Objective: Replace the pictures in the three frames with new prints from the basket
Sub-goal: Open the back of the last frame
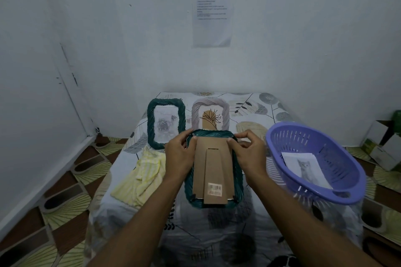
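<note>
matt cardboard frame back (213, 169); glossy plastic basket (338, 196).

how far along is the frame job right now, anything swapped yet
Nothing clearly swapped yet. In hand: both hands, left hand and right hand, hold a green frame face down at its cardboard back. Left: the standing green frame and grey frame show pictures; prints sit in the purple basket.

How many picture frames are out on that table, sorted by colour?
Dark green frames: 2, one standing at the back with a rose picture and one held face down by the left hand and right hand.
Grey-lilac frames: 1, standing at the back with a leaf picture.
Total: 3 frames.
</note>
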